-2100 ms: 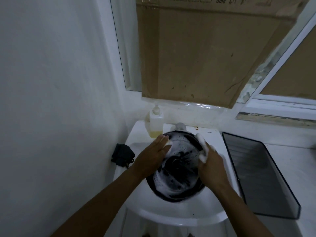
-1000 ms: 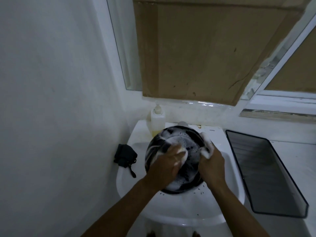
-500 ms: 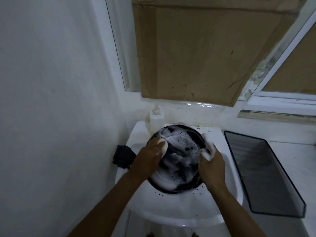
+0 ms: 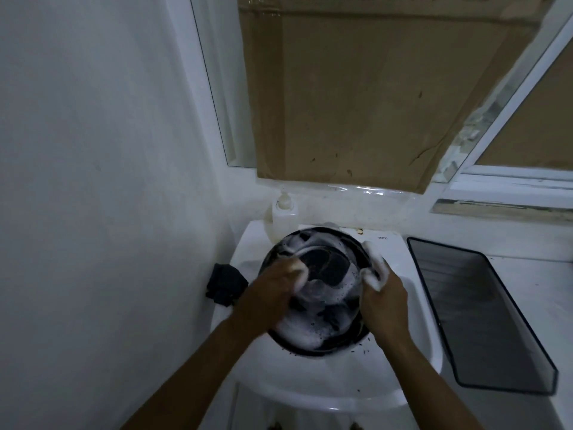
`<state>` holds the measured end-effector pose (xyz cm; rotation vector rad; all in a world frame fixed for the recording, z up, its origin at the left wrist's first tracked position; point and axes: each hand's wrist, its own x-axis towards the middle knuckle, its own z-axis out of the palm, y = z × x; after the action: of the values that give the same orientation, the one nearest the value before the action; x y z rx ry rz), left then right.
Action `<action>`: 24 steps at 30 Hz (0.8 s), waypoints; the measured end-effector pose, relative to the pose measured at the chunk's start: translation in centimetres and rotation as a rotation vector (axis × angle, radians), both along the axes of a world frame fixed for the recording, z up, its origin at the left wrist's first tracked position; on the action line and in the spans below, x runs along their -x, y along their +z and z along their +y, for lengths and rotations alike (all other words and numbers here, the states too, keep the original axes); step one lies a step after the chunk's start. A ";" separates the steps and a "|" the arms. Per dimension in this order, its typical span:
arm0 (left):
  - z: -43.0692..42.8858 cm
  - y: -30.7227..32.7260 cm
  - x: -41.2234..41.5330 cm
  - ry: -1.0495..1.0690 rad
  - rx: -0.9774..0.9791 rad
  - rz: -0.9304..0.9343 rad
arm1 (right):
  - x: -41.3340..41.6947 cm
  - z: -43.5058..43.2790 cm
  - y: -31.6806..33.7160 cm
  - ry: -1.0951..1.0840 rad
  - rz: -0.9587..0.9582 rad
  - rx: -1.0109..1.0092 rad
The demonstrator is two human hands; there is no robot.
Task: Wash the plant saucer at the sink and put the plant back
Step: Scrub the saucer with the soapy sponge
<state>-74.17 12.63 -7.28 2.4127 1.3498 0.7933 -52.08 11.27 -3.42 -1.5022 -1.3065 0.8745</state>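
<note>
While it tilts over the white ceramic sink (image 4: 341,386), the round black plant saucer (image 4: 322,293), smeared with foam, is gripped at its right rim by the right hand (image 4: 384,296), sudsy fingers curled over the edge. The blurred left hand (image 4: 273,293) lies on its inner face; whether it holds anything I cannot tell. A pale soap bottle (image 4: 283,218) stands behind, and a black rectangular tray (image 4: 483,311) lies to the right.

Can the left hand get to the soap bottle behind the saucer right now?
Probably yes: the soap bottle stands just past the far-left rim of the saucer, and the left hand is on its left side, nothing between.
</note>
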 end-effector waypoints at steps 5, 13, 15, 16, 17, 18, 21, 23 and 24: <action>-1.6 -0.2 -2.0 0.034 0.044 -0.037 | 0.7 0.7 0.1 -0.040 0.040 0.000; -1.7 1.6 0.4 0.160 0.053 -0.205 | -0.2 0.3 0.3 -0.037 -0.021 -0.073; -1.0 3.1 1.6 0.318 0.077 -0.398 | -0.2 -0.1 0.2 0.005 -0.128 -0.107; -0.7 3.7 2.0 0.401 0.051 -0.465 | -0.3 -0.3 0.2 0.023 -0.176 -0.120; -0.4 4.2 2.3 0.490 0.026 -0.518 | -0.4 -0.4 0.0 0.037 -0.209 -0.136; 0.1 4.5 2.6 0.582 0.018 -0.584 | -0.5 -0.6 -0.1 0.051 -0.231 -0.155; 1.7 5.0 3.1 0.738 0.238 -0.757 | -0.8 -1.2 -0.2 0.087 -0.315 -0.212; 2.3 4.9 3.0 0.706 0.415 -0.845 | -1.0 -1.5 -0.2 0.121 -0.388 -0.265; 2.7 5.0 2.8 0.708 0.490 -0.887 | -1.0 -1.7 -0.2 0.144 -0.418 -0.293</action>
<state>-76.96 15.36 -2.30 0.9582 1.6758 1.2785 -51.10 9.61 -3.63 -1.4120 -1.7797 0.4383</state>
